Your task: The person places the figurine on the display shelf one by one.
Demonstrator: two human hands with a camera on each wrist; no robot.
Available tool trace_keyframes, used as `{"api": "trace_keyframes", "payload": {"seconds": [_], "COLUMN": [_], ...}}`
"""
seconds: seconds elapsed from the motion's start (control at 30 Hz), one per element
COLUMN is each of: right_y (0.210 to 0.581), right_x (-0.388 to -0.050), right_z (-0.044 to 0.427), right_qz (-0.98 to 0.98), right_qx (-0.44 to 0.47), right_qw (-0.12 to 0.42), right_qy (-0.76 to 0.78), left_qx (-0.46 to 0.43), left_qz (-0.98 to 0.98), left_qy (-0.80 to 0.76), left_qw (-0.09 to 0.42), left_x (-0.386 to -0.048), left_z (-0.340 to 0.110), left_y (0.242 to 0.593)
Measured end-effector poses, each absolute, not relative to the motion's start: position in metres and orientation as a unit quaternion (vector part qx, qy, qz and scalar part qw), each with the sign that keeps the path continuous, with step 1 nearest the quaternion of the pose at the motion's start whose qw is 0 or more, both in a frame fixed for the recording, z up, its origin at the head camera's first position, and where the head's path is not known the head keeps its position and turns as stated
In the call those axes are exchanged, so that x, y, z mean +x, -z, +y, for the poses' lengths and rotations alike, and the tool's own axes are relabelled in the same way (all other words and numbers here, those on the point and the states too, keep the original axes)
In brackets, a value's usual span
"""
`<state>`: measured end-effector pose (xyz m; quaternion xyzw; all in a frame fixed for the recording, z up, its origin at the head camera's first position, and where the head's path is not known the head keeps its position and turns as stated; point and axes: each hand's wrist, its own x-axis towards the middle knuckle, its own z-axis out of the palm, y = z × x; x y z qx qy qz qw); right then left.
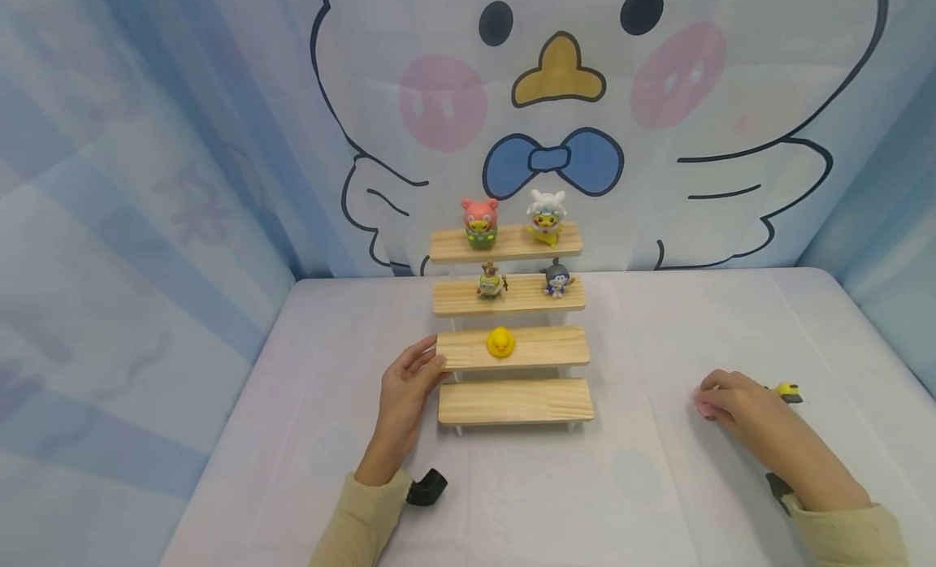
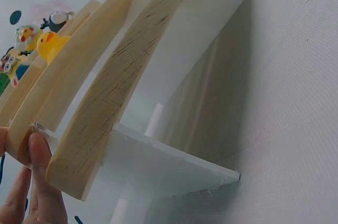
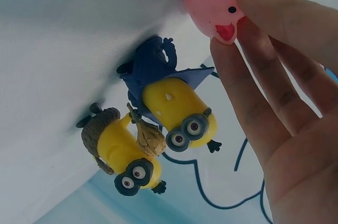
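My left hand grips the left end of a four-tier wooden display shelf, at the tier just above the lowest. In the left wrist view its thumb presses that tier's end. On this tier sits a yellow rubber duck. My right hand, out on the table at the right, pinches a pink pig toy between thumb and fingers. Near it in the right wrist view stand a minion figure in a blue cape and a minion figure with a club.
The top tier bears a pink-hooded figure and a white-hooded figure. Below them are a small horned figure and a grey-capped figure. A patterned curtain hangs behind the white table.
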<state>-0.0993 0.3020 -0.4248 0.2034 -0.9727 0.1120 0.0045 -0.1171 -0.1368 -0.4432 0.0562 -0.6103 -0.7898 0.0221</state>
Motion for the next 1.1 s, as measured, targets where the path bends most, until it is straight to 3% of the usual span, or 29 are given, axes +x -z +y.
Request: {"api": "trace_keyframes", "payload": {"seconds": [1.1], "right_y": [0.4302], "right_x": [-0.1025], "right_z": [0.3011], "right_qz": [-0.980], "right_qx": [0.178], "right_qw": [0.002], "right_qy": [-0.086], "left_qx": [0.053], "left_qz": [-0.608], "left_qy": [0.792], "left_qw": [0.024], "left_x": [-0.1177], "left_z": [-0.1371], "left_y": [0.4451]}}
